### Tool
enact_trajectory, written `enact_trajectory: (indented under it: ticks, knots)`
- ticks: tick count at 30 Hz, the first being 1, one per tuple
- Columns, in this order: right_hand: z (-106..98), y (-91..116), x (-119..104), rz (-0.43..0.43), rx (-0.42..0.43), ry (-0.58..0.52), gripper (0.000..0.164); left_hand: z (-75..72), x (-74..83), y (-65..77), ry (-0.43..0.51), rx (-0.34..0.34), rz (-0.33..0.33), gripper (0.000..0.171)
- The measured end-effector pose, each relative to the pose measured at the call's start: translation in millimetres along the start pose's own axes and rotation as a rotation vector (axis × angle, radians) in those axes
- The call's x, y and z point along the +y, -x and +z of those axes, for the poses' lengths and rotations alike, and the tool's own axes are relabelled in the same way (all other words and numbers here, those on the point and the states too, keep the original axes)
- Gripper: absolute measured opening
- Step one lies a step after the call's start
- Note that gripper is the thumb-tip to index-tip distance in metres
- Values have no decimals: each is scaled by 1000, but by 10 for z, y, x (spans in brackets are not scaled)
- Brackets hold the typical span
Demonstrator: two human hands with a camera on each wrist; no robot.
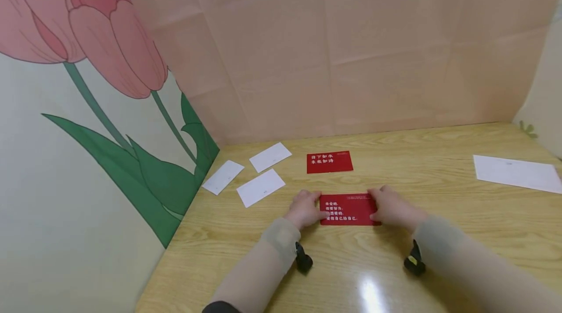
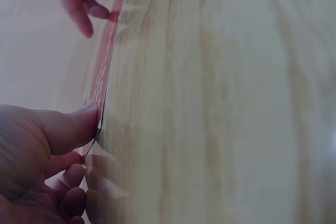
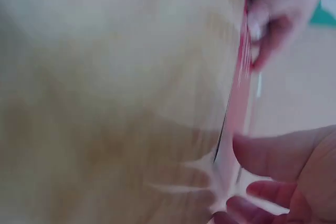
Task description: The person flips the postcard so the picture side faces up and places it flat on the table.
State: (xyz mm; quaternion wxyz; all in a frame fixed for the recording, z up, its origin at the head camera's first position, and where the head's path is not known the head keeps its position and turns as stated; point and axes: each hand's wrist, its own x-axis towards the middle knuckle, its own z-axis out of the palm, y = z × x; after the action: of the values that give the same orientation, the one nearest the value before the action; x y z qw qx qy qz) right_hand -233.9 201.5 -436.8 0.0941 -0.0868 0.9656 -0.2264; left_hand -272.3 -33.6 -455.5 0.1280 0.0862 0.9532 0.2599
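A red card point(image 1: 349, 209) printed with white Chinese characters lies flat on the wooden table, squarely in front of the person. Its left end is pinched by the left hand point(image 1: 304, 208); the thumb point(image 2: 79, 124) rests on the printed face while the other fingers curl at the edge. At the opposite end, the right hand point(image 1: 392, 208) grips the card, thumb on the near part and fingers at the far corner. Just beyond lies a second red card point(image 1: 330, 163), also with white characters, touched by neither hand.
Three white cards, one nearest the wall point(image 1: 223, 177), one farther back point(image 1: 270, 157) and one closer point(image 1: 261, 188), lie at the left. Another white card point(image 1: 518, 173) lies far right. A pinkish sheet point(image 1: 351, 49) hangs behind the table; a tulip-painted wall point(image 1: 88, 181) borders the left.
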Motion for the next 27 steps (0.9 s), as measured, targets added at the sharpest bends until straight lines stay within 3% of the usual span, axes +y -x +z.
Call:
enact_trajectory:
  ticks: [5, 9, 13, 20, 27]
  knots:
    - [111, 163, -313, -111, 70, 189, 58, 6, -11, -9, -8, -6, 0, 69]
    - [193, 283, -559, -155, -43, 234, 61, 5, -18, -12, -13, -9, 2, 68]
    - [234, 361, -674, -142, -158, 242, 63, 8, -30, -18, -3, -16, 0, 68]
    - [259, 389, -550, -145, -154, 267, 63, -62, -123, -13, 12, -15, 45, 62]
    - [179, 410, -265, -141, -95, 300, 61, -290, -463, 13, -32, 116, 61, 45]
